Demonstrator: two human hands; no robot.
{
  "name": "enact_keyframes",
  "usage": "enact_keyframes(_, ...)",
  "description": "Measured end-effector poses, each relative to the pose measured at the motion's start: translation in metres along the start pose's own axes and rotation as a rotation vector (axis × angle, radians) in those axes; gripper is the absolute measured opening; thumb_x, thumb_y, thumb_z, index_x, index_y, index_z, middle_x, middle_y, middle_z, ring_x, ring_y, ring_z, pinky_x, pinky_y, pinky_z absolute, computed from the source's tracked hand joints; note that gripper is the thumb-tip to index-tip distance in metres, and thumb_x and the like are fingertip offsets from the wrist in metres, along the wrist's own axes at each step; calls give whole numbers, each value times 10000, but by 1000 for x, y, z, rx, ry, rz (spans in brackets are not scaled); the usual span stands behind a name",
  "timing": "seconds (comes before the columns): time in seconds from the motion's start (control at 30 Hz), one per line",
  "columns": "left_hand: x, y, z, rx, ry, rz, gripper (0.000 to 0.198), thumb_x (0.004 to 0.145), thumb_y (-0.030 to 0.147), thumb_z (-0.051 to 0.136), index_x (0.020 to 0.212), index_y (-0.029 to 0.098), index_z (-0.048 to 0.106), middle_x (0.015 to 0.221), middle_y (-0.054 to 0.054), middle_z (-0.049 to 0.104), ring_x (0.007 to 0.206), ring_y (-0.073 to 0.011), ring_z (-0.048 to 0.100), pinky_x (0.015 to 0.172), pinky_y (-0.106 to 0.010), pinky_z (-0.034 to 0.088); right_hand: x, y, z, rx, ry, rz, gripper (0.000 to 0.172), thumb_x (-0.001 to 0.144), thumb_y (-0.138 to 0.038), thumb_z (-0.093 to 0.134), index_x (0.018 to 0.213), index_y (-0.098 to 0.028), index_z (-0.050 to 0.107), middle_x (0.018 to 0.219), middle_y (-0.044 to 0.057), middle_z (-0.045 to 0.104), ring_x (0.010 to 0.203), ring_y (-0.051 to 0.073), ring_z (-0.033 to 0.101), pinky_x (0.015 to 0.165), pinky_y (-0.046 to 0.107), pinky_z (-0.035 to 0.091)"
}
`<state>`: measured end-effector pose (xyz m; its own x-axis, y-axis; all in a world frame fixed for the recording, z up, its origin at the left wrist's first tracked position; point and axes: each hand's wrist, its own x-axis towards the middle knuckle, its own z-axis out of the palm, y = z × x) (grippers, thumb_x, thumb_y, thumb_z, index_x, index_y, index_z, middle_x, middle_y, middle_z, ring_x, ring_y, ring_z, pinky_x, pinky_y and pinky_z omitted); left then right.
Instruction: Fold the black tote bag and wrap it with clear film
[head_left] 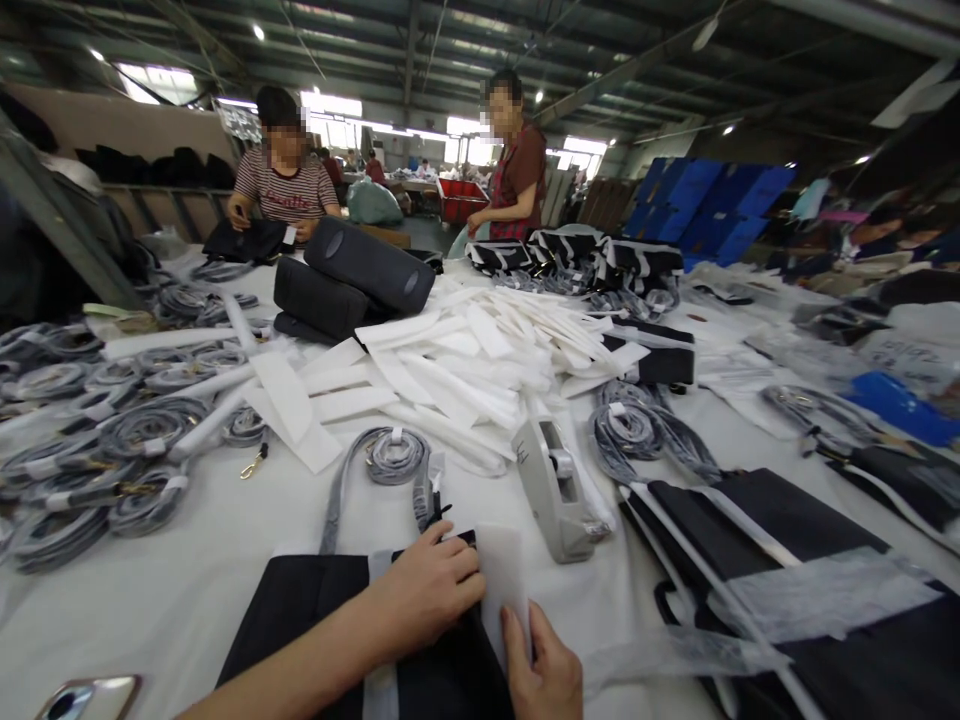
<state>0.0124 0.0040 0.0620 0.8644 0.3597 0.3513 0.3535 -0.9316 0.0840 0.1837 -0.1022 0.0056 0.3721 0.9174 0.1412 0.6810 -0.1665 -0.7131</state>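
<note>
A black bag point(300, 600) lies on the table in front of me, with a pale strip running across it. My left hand point(431, 590) is closed at the bag's upper right corner, its fingers curled over the edge. Between thumb and fingers, my right hand point(544, 665) pinches a white foam strip point(501, 565), which stands along the bag's right side. From the bag's top runs a plastic-wrapped grey strap point(397, 455), coiled and held by a white band. Just beyond the right hand stands a grey tape dispenser point(551, 485).
White foam strips point(457, 360) are heaped mid-table. Coiled straps point(142, 430) crowd the left; more black bags point(810, 570) lie at right. A phone point(90, 698) sits at the near left edge. Two people point(289, 185) work across the table. Blue boxes point(705, 200) stand behind.
</note>
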Motion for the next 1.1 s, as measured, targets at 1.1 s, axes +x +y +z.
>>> enact_keyframes(1.1, 2, -17, 36, -167, -54, 154, 540, 882, 631, 436, 1253, 244, 505, 1335, -95, 547, 1310, -255, 413, 1151, -555, 78, 19, -1, 3, -165, -360, -108, 430, 988, -329, 226, 905, -202, 628, 767, 60, 716, 672, 198, 669, 592, 269, 441)
